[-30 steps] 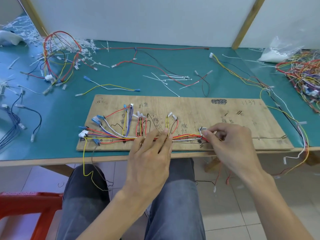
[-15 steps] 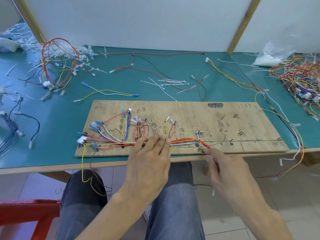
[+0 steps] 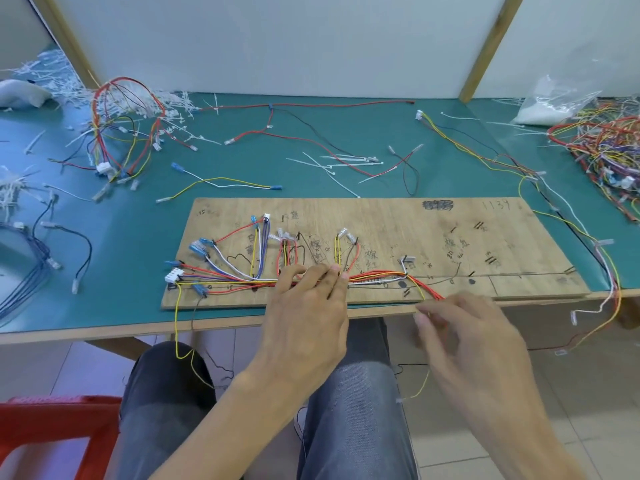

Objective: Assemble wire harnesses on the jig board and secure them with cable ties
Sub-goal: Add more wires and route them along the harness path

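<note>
Bright, soft and even throughout. Lit diffusely, seemingly from above, to judge by faint shade along the near edge of the jig board (image 3: 485, 237). Only pale, loose shadow under the left hand (image 3: 304, 317). Sharp across the middle: pencil marks (image 3: 438, 205) and single wires (image 3: 225, 277) on the board easy to read. Smeared by motion blur at the right hand (image 3: 474, 330), fingers hard to make out. Bowed by the wide lens along the table (image 3: 138, 237) edge and the leaning wooden posts (image 3: 491, 46). Softer toward the corners, at the red stool (image 3: 45, 431) and the wire heap (image 3: 609, 147).
</note>
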